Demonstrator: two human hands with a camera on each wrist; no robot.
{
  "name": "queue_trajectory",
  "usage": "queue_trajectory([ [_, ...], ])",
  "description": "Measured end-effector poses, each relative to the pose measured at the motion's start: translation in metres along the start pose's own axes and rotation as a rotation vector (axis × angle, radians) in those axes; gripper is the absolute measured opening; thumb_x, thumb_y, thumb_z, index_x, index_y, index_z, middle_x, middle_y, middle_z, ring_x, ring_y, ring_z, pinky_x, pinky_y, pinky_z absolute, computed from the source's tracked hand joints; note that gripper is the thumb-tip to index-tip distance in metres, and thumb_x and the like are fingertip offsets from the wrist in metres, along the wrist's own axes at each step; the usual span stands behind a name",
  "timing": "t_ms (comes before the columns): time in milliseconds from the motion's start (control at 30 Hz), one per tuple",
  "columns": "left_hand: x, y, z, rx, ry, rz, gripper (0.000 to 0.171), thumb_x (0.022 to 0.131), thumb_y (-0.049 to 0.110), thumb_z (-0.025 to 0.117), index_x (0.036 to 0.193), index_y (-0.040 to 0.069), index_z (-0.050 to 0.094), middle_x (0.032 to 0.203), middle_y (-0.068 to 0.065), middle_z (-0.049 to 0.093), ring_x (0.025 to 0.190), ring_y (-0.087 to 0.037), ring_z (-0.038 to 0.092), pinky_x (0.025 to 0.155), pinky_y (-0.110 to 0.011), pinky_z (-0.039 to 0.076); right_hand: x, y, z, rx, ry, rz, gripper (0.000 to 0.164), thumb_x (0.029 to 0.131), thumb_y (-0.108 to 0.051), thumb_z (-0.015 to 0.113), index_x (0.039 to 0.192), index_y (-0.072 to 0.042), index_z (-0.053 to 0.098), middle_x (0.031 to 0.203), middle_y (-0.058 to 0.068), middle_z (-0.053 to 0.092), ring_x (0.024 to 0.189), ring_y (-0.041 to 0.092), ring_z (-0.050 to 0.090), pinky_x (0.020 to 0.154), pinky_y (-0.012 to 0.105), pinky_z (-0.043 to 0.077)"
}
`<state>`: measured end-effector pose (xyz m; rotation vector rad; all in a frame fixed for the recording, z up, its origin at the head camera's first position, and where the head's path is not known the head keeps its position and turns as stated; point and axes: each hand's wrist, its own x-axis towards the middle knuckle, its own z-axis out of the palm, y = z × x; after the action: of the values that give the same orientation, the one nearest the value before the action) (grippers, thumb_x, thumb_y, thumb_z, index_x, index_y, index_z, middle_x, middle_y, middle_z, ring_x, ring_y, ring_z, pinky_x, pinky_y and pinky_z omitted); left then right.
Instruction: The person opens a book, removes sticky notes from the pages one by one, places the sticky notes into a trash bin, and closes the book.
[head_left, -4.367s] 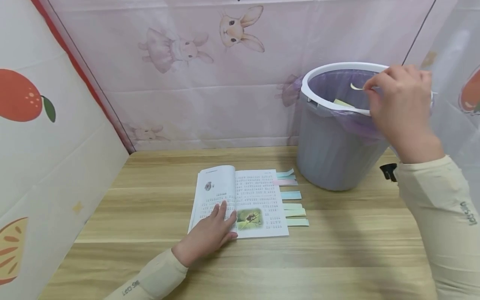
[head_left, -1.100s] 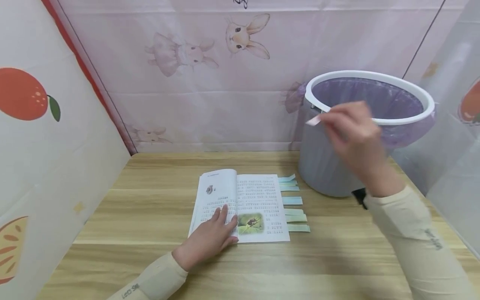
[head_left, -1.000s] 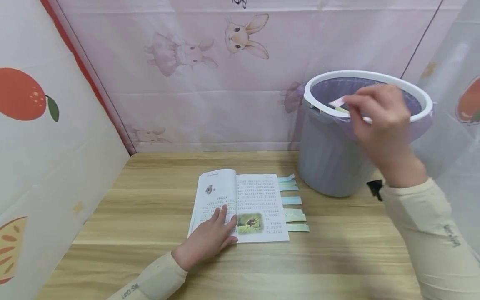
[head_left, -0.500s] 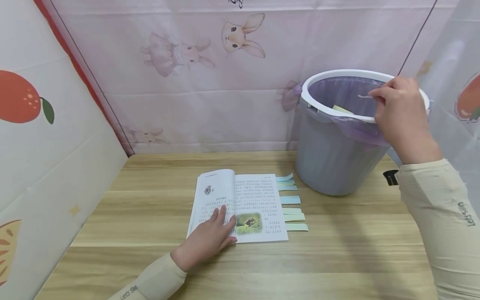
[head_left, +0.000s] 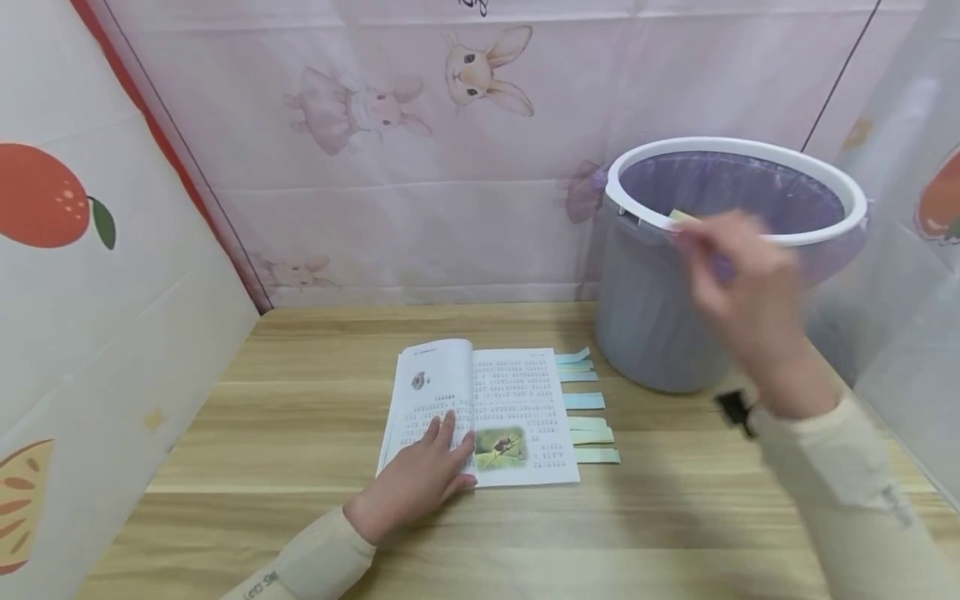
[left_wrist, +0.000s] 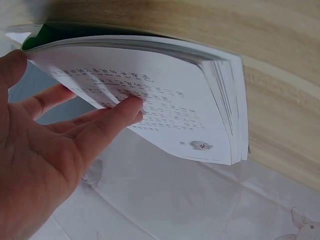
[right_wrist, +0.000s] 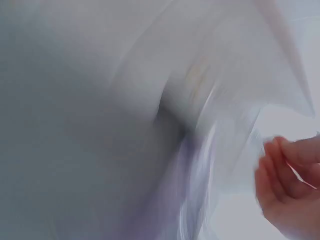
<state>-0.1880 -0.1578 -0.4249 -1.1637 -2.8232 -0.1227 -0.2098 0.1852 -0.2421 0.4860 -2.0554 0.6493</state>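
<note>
An open book (head_left: 525,383) lies on the table, with text and an insect photo on its right page. My left hand (head_left: 422,471) rests on the left page near the fold, fingers spread; the left wrist view shows the same hand (left_wrist: 65,145) against the page. Blue and green paper strips (head_left: 585,401) stick out from the book's right edge. My right hand (head_left: 750,292), blurred, is in front of the grey bin (head_left: 652,308). Its thumb and fingertips meet, and I see nothing between them in the right wrist view, where the hand (right_wrist: 290,185) is at the right edge.
The bin has a white rim (head_left: 813,171) and a purple liner (head_left: 750,183). A pale yellow strip (head_left: 681,217) shows inside it. The wooden table (head_left: 300,400) meets a pink curtain (head_left: 450,233) at the back and white sheets at both sides.
A pink strip left the book's edge and went over the bin in my right hand. It is out of sight now, and that hand has come back left and down. The left hand stays put.
</note>
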Motion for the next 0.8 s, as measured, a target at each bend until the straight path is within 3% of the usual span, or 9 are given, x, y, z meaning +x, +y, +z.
queue_trajectory([
  [100,0.001,0.000,0.000,0.008,0.009,-0.006,0.050,0.095,0.040,0.057,0.129,0.004,0.052,0.134,-0.035,0.045,0.118,-0.050,0.051,0.071,-0.050,0.056,-0.031,-0.007,0.041,0.242,-0.297,0.177,0.015,0.090,0.001,0.062,0.103,0.003,0.070,0.095,0.016,0.071,0.081,0.025,0.065,0.073,0.017,0.046],
  [200,0.003,0.000,0.000,0.005,0.004,-0.011,0.050,0.095,0.040,0.057,0.130,0.005,0.052,0.135,-0.034,0.045,0.119,-0.049,0.051,0.072,-0.050,0.056,-0.059,0.008,0.089,0.341,-0.615,0.457,0.024,0.098,-0.006,0.052,0.113,0.009,0.064,0.103,0.021,0.069,0.090,0.030,0.065,0.076,0.028,0.053],
  [300,0.003,0.001,0.001,-0.007,-0.014,-0.012,0.050,0.094,0.040,0.058,0.130,0.005,0.052,0.135,-0.035,0.045,0.119,-0.050,0.051,0.072,-0.050,0.056,-0.078,0.028,0.126,0.352,-0.770,0.655,0.033,0.102,-0.008,0.041,0.120,0.015,0.056,0.110,0.027,0.064,0.101,0.039,0.061,0.083,0.043,0.052],
  [367,0.002,0.002,0.001,0.000,-0.022,-0.014,0.050,0.094,0.040,0.057,0.130,0.005,0.052,0.135,-0.034,0.045,0.119,-0.049,0.051,0.072,-0.049,0.057,-0.085,0.037,0.142,0.337,-0.809,0.735,0.035,0.102,-0.008,0.038,0.123,0.016,0.053,0.115,0.029,0.061,0.105,0.040,0.059,0.086,0.046,0.051],
  [433,0.000,0.002,0.002,0.014,-0.024,-0.019,0.050,0.094,0.041,0.057,0.130,0.006,0.052,0.135,-0.034,0.045,0.119,-0.049,0.051,0.072,-0.048,0.057,-0.087,0.042,0.153,0.317,-0.830,0.782,0.033,0.102,-0.011,0.038,0.105,0.013,0.060,0.093,0.025,0.064,0.086,0.034,0.062,0.076,0.041,0.051],
  [467,0.000,0.002,0.002,0.021,-0.023,-0.022,0.051,0.095,0.042,0.056,0.130,0.006,0.052,0.136,-0.033,0.045,0.119,-0.048,0.051,0.072,-0.048,0.057,-0.088,0.044,0.159,0.301,-0.836,0.802,0.034,0.102,-0.012,0.037,0.105,0.012,0.060,0.090,0.023,0.062,0.083,0.031,0.060,0.074,0.039,0.050],
  [600,-0.002,0.000,0.000,0.015,-0.026,-0.037,0.051,0.095,0.042,0.055,0.131,0.006,0.052,0.137,-0.034,0.044,0.120,-0.049,0.050,0.073,-0.049,0.057,-0.089,0.048,0.174,0.267,-0.844,0.872,0.034,0.101,-0.015,0.039,0.105,0.010,0.061,0.093,0.020,0.062,0.083,0.027,0.057,0.073,0.036,0.048],
  [667,-0.002,0.001,0.000,0.000,-0.032,-0.042,0.051,0.095,0.042,0.055,0.132,0.006,0.052,0.137,-0.034,0.043,0.121,-0.049,0.049,0.074,-0.049,0.056,-0.091,0.049,0.178,0.269,-0.836,0.904,0.039,0.100,-0.014,0.039,0.125,0.012,0.055,0.118,0.026,0.059,0.104,0.033,0.057,0.085,0.041,0.048],
  [800,-0.002,0.001,0.001,0.002,-0.026,-0.041,0.051,0.095,0.042,0.055,0.132,0.006,0.052,0.137,-0.034,0.043,0.121,-0.049,0.049,0.074,-0.049,0.056,-0.091,0.048,0.179,0.336,-0.809,0.975,0.039,0.101,-0.014,0.040,0.128,0.012,0.051,0.124,0.027,0.056,0.112,0.036,0.055,0.092,0.044,0.047],
])
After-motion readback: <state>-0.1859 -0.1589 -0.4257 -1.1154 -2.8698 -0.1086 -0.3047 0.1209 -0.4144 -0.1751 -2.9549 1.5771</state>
